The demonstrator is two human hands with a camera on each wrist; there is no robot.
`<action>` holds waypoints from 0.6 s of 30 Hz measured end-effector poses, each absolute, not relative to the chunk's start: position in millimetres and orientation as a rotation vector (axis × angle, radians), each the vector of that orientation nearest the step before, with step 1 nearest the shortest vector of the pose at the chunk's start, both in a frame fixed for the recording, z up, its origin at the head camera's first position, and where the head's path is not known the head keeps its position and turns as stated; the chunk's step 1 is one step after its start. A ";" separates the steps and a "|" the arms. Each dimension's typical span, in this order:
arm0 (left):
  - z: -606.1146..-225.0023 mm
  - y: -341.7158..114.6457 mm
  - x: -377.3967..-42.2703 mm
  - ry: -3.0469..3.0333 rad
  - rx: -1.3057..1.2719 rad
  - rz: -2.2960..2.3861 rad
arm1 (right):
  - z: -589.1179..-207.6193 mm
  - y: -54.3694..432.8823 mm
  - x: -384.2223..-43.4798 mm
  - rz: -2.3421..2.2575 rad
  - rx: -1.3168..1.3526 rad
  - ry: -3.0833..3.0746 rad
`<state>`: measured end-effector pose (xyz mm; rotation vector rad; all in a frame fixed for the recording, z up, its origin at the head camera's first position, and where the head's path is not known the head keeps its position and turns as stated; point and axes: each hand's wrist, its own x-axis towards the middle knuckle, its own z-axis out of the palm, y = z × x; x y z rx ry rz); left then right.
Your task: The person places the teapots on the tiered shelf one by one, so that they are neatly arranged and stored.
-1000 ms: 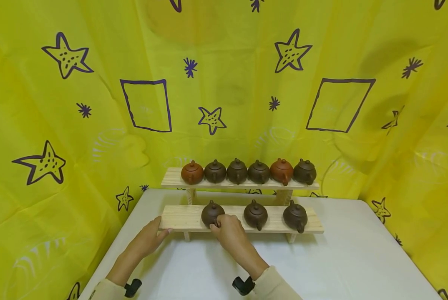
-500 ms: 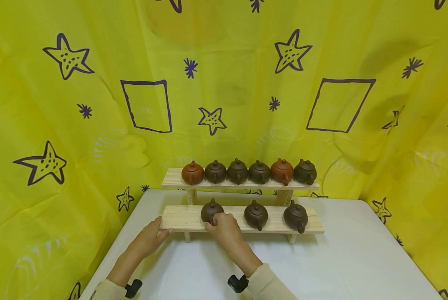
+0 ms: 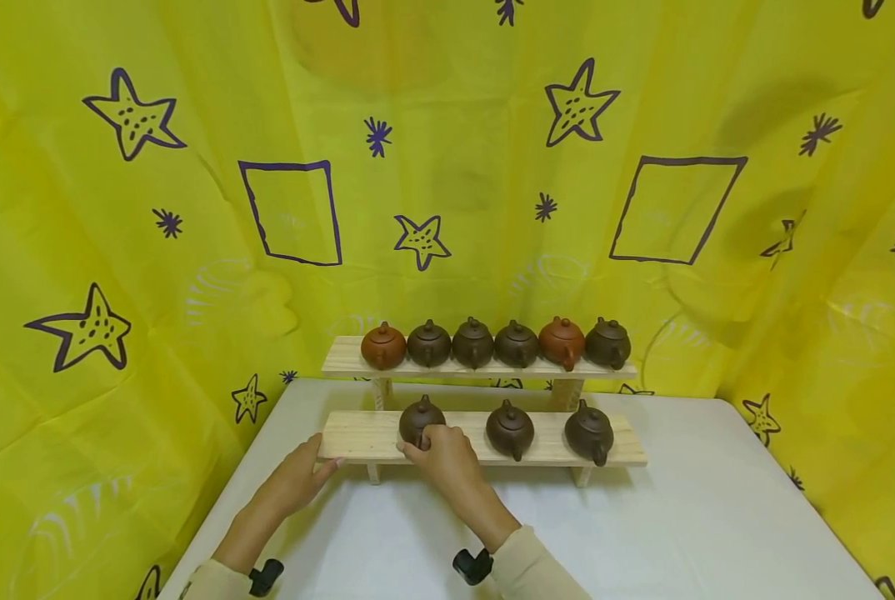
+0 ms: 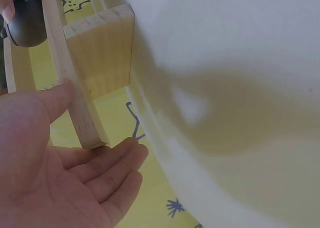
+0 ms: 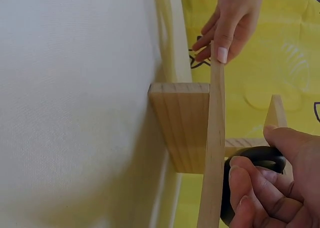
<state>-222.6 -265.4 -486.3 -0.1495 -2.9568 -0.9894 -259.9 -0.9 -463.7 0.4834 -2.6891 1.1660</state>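
On the lower wooden shelf (image 3: 365, 433), a dark brown teapot (image 3: 420, 417) stands with its handle toward me. My right hand (image 3: 447, 458) pinches that handle between thumb and curled fingers; in the right wrist view the dark loop of the handle (image 5: 265, 155) shows by the thumb. At the shelf's left end, my left hand (image 3: 297, 479) holds the corner. Its thumb lies on the front edge in the left wrist view, while the fairly straight fingers (image 4: 117, 170) meet the end of the board. Further right on this shelf sit two more dark teapots, one (image 3: 510, 431) nearer and one (image 3: 589, 433) farther.
The upper shelf (image 3: 335, 358) behind carries a row of several teapots, including a reddish one (image 3: 383, 347) at its left and another (image 3: 562, 343) toward the right. A white table (image 3: 687, 517) lies beneath. Yellow patterned curtains (image 3: 477, 167) surround it.
My right hand has shifted slightly left and back, and the gripped teapot has moved a little the same way along the lower shelf. My left hand stays at the shelf end.
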 end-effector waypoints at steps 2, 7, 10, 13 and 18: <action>-486.8 -265.7 -223.4 -2.960 -0.149 -0.985 | -462.4 1.7 -258.7 1.156 0.488 -2.699; -486.9 -269.0 -224.4 -2.959 -0.133 -0.985 | -456.7 15.4 -253.4 1.126 0.582 -2.708; -486.3 -272.0 -222.6 -2.936 -0.136 -0.994 | -452.6 28.4 -249.0 1.085 0.683 -2.664; -485.4 -274.4 -219.9 -2.920 -0.134 -0.990 | -446.1 45.7 -243.8 1.031 0.754 -2.604; -482.5 -276.6 -213.4 -2.940 -0.087 -0.858 | -433.4 84.1 -233.2 0.909 0.716 -2.531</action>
